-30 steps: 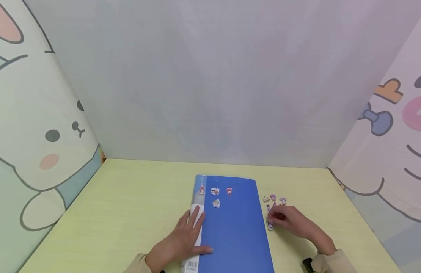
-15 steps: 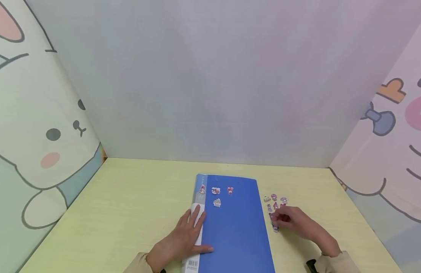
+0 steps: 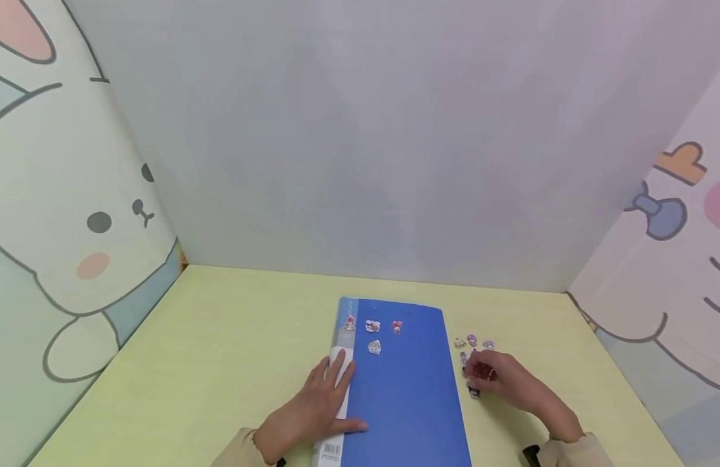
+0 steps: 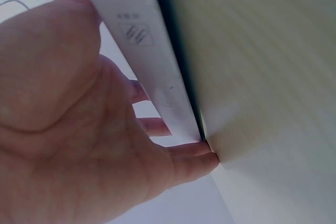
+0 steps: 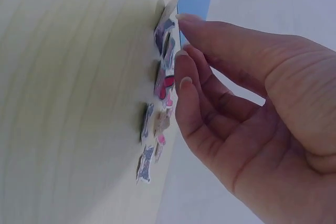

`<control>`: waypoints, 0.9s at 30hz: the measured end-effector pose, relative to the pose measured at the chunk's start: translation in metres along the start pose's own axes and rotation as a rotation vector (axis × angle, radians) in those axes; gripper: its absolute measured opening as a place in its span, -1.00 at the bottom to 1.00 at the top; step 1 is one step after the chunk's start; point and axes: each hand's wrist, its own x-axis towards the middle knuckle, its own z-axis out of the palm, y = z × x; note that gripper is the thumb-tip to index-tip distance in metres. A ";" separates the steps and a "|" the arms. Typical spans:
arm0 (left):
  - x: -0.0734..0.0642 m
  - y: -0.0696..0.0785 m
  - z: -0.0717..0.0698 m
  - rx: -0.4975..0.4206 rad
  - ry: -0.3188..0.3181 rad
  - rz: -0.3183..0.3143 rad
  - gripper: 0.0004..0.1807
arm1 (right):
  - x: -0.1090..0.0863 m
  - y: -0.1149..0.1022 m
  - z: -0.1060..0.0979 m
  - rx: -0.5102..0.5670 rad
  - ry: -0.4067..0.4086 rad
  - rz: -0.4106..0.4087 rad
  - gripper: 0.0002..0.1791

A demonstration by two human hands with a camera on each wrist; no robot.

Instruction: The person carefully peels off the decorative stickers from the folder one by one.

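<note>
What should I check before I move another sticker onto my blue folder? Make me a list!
1. Left hand on the blue folder: ok, it rests across the left edge, fingers spread.
2. Right hand at the loose stickers: ok, it is over them, right of the folder.
3. One sticker gripped: cannot tell; a tilted sticker is by the thumb tip, but any pinch is unclear.
4. Bare space on the cover: ok, plenty below the four placed stickers.
5. All loose stickers easy to see from above: not ok, the right hand hides some.
</note>
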 end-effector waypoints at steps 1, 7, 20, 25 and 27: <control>0.000 0.000 0.000 0.003 0.000 0.002 0.16 | 0.001 0.000 0.001 0.001 0.005 0.001 -0.89; 0.002 0.000 0.002 -0.005 -0.018 -0.014 0.17 | 0.009 -0.004 0.004 -0.005 0.032 -0.002 -0.94; 0.001 0.002 0.000 -0.017 -0.014 -0.021 0.16 | 0.032 -0.012 0.007 -0.045 0.029 0.008 -0.85; 0.001 0.001 0.000 -0.027 -0.013 -0.026 0.17 | 0.041 -0.016 0.010 -0.065 0.018 0.054 -0.84; 0.001 0.001 0.000 -0.028 -0.011 -0.025 0.17 | 0.044 -0.017 0.012 -0.064 0.022 0.059 -0.85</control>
